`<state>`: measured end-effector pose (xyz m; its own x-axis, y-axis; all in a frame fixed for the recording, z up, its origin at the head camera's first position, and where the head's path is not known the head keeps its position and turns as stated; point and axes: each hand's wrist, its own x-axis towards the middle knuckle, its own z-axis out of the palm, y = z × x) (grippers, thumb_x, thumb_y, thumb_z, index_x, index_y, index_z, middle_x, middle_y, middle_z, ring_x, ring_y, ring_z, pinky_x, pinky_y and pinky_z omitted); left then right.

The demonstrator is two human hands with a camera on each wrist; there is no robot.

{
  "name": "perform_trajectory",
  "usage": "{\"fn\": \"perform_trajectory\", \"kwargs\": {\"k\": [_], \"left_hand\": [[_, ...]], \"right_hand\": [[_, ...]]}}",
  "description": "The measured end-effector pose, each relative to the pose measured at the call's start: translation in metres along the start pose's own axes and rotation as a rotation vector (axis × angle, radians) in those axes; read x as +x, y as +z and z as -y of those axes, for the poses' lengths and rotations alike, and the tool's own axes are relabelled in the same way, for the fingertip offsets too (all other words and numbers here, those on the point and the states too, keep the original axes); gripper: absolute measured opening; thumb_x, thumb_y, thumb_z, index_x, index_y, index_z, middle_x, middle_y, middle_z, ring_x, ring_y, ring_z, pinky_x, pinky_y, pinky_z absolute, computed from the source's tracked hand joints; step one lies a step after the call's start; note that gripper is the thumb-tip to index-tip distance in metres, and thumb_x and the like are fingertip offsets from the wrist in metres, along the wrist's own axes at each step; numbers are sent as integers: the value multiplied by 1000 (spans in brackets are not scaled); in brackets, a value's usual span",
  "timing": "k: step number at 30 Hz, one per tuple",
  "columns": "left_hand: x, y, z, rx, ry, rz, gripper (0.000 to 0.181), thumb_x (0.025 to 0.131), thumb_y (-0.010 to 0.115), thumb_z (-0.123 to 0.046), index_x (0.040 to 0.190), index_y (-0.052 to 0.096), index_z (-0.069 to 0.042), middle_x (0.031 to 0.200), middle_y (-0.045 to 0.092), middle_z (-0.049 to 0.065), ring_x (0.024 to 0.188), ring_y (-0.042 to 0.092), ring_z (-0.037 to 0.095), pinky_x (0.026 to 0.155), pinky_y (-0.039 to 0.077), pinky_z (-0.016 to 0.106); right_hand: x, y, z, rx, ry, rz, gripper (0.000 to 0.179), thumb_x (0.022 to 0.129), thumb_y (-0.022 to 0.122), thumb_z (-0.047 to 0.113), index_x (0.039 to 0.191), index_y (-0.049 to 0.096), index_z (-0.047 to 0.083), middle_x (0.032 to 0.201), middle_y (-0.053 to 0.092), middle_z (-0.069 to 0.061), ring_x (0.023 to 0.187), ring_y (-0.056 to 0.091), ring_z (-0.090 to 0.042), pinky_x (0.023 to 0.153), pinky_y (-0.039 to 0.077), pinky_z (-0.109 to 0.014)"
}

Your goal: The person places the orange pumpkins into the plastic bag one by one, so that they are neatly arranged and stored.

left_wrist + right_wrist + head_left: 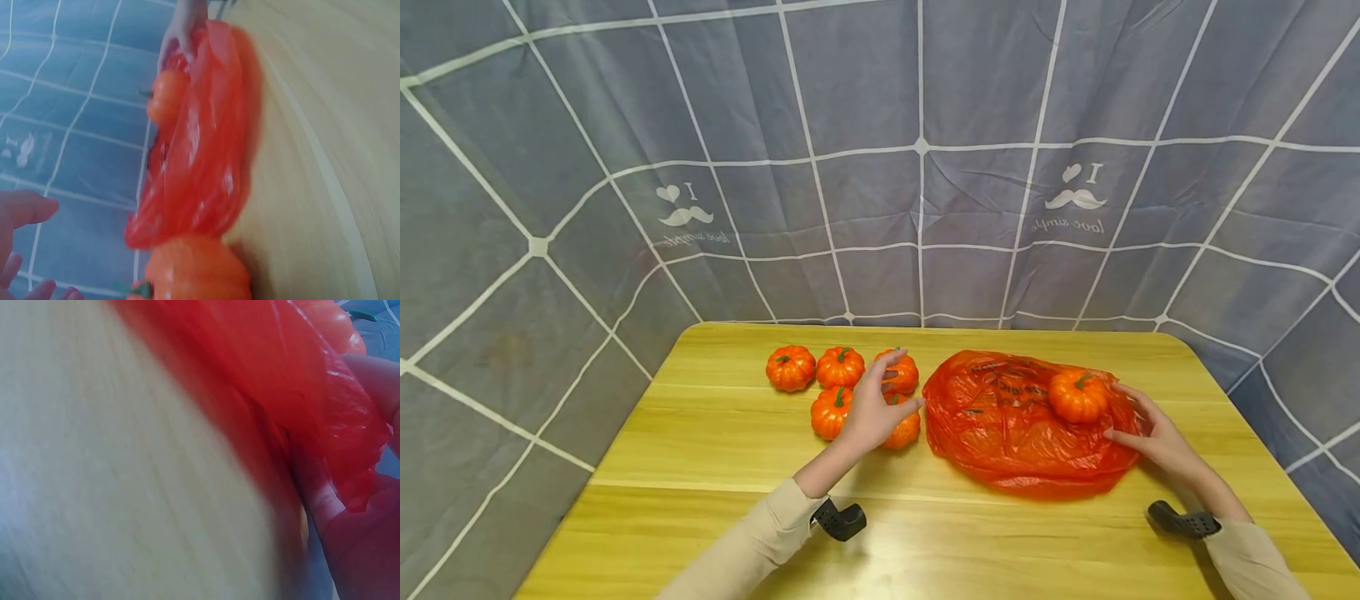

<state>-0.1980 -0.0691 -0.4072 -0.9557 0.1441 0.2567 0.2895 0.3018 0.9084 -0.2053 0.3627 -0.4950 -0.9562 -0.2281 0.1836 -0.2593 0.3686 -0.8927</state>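
A thin red plastic bag (1000, 450) lies spread on the table, with one orange toy pumpkin (1078, 396) sitting on its right part. My right hand (1157, 437) holds the bag's right edge beside that pumpkin. In the right wrist view, the red plastic (350, 434) runs between thumb and fingers and drapes over the palm. My left hand (876, 408) hovers over the pumpkins left of the bag, fingers spread and nothing held. Behind it, a pumpkin (904, 377) and another nearer pumpkin (904, 429) are partly hidden.
More orange pumpkins with green stems stand to the left: one far left (791, 368), with a pumpkin (840, 367) beside it and a nearer pumpkin (831, 412). The wooden table (985, 542) ends at a grey curtain (865, 200) with white lines.
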Motion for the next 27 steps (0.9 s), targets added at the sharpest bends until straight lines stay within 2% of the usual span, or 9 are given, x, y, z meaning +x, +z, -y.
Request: {"fn": "perform_trajectory", "kwargs": {"k": [6, 12, 20, 27], "left_hand": [[-1, -20, 12, -37, -14, -80, 63, 78, 74, 0, 135, 47, -2, 139, 47, 20, 118, 50, 44, 100, 43, 56], [-1, -41, 24, -3, -55, -163, 63, 78, 75, 0, 135, 49, -6, 134, 51, 17, 118, 52, 38, 99, 47, 48], [-3, -68, 42, -7, -52, -251, 67, 78, 76, 1, 137, 44, 1, 138, 48, 22, 121, 50, 40, 99, 46, 52], [-4, -87, 50, 17, -69, -329, 63, 78, 75, 0, 135, 48, -5, 134, 51, 15, 117, 50, 38, 98, 46, 51]], "right_hand": [[0, 0, 1, -9, 10, -6, 73, 85, 65, -3, 148, 28, 4, 124, 36, 32, 106, 44, 22, 81, 45, -4], [1, 0, 0, -36, -2, -3, 73, 85, 66, -3, 147, 27, 1, 124, 36, 33, 106, 44, 22, 82, 44, -3], [2, -1, -3, 26, -23, -3, 72, 84, 64, -8, 146, 29, 3, 125, 41, 30, 106, 48, 19, 81, 46, -5], [2, 1, 1, -1, -23, -11, 73, 84, 65, -5, 146, 28, 0, 127, 35, 32, 108, 43, 22, 84, 41, -1]]}}
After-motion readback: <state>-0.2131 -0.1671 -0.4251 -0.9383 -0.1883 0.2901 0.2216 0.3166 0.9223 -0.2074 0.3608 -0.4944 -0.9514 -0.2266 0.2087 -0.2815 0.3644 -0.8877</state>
